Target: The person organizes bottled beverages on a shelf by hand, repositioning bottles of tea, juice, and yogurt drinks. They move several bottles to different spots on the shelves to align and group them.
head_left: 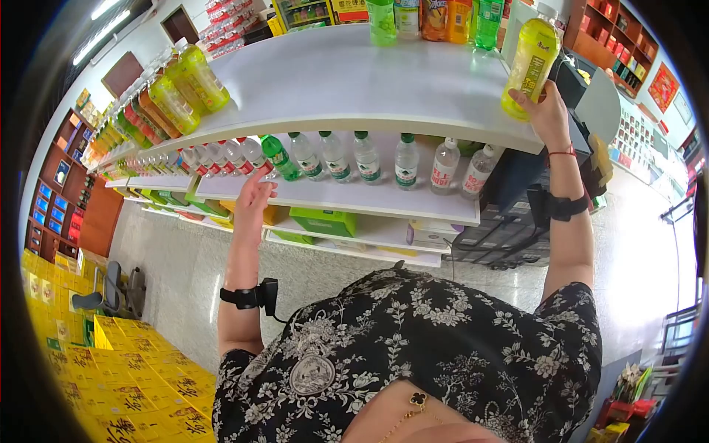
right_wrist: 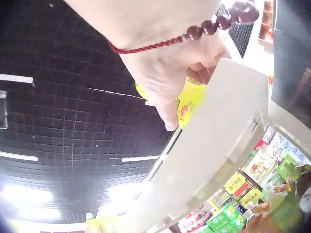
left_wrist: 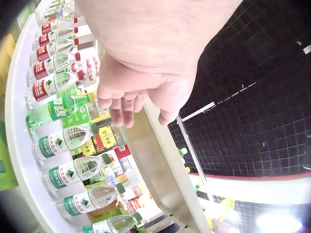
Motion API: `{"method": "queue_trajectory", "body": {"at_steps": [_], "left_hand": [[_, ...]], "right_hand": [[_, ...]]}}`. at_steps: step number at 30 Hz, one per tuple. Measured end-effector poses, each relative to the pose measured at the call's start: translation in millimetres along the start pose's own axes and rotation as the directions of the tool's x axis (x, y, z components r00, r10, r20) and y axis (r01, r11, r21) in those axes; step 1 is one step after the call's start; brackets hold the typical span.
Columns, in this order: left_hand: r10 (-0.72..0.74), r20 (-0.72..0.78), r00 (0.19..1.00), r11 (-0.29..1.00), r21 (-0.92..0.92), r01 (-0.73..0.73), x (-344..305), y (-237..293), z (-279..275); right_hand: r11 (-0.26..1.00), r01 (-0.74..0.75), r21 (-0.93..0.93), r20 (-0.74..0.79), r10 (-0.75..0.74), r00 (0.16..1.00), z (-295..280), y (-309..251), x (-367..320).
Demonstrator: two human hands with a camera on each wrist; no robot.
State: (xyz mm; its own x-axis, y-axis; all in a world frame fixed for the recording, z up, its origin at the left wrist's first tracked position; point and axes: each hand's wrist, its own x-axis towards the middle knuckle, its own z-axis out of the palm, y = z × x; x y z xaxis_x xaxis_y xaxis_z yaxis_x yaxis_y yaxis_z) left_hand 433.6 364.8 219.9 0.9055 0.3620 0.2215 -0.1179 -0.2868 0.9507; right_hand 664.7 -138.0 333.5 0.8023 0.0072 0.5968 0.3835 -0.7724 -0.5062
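Note:
My right hand (head_left: 550,118) grips a large yellow-green bottle (head_left: 533,63) by its lower part, upright at the right end of the top shelf (head_left: 310,81). In the right wrist view, the right hand (right_wrist: 170,77) wraps round the yellow bottle (right_wrist: 190,99), mostly hidden behind hand and shelf. My left hand (head_left: 255,203) is in front of the second shelf, near a green bottle (head_left: 279,158), its fingers loosely bent and holding nothing. The left wrist view shows the left hand (left_wrist: 141,73) beside the row of bottles, with the green bottle (left_wrist: 56,110) just left of its fingertips.
Several yellow-green bottles (head_left: 188,77) stand at the top shelf's left end, and more drinks (head_left: 434,21) at its back. Clear water bottles (head_left: 365,157) line the second shelf. Boxes (head_left: 321,220) lie below. Yellow cartons (head_left: 133,376) are stacked at the lower left.

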Motion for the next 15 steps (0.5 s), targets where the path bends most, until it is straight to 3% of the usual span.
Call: {"method": "queue_trajectory", "body": {"at_steps": [2, 3, 5, 9, 14, 15], "left_hand": [[-0.010, -0.015, 1.000, 1.000, 0.024, 0.010, -1.6, 1.6, 3.5], [-0.012, -0.019, 1.000, 0.999, 0.048, 0.013, -0.1, 3.4, 4.6], [-0.001, -0.023, 1.000, 0.998, 0.064, 0.003, 4.6, 8.0, 5.1], [-0.018, -0.075, 0.997, 0.999, 0.040, 0.021, 19.6, 27.8, 11.3], [0.072, -0.110, 0.991, 0.997, 0.048, -0.067, 57.5, 42.0, 11.0], [0.123, -0.153, 0.981, 0.992, 0.036, -0.119, 66.6, 42.3, 4.3]], "right_hand": [[0.984, -0.016, 0.175, 0.038, 0.010, 0.999, 12.0, 20.0, 2.0], [0.984, -0.013, 0.179, 0.040, 0.006, 0.999, 18.7, 26.6, 0.8], [0.820, 0.005, 0.573, 0.099, -0.076, 0.992, 28.6, 37.6, -2.7], [0.751, -0.055, 0.658, 0.121, -0.034, 0.992, 26.0, 25.6, -11.9], [0.924, -0.071, 0.376, 0.159, 0.011, 0.987, 15.7, 16.3, -12.9], [0.861, -0.070, 0.504, 0.177, -0.023, 0.984, 28.6, 37.6, -8.4]]}}
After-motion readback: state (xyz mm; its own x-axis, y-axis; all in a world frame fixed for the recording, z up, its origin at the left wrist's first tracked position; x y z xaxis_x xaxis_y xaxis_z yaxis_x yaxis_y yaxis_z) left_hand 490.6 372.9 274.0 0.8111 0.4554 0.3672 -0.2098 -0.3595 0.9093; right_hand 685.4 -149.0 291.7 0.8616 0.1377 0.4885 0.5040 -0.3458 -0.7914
